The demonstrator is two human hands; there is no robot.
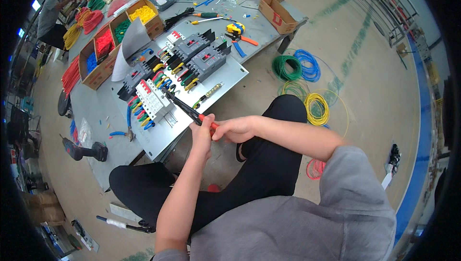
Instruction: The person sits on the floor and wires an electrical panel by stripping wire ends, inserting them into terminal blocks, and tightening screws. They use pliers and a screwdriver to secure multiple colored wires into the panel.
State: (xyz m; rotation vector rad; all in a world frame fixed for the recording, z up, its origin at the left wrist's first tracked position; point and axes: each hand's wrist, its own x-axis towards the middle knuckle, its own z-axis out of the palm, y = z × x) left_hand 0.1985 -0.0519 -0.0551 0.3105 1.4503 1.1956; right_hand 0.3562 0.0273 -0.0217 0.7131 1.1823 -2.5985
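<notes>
My left hand and my right hand are both closed round the red handles of a pair of long black-jawed pliers. The jaws point up and left, with their tip at the wires beside a row of white circuit breakers with red switches. That row sits on a pale metal mounting plate resting on the table. Larger grey breakers with black terminal covers stand farther back on the plate. Short coloured wires run between them; what the jaws grip is too small to tell.
Cardboard bins of coloured caps stand on the grey table. A cordless drill, blue-handled cutters, orange-handled pliers and an open carton lie around. Wire coils are on the floor; another person stands far left.
</notes>
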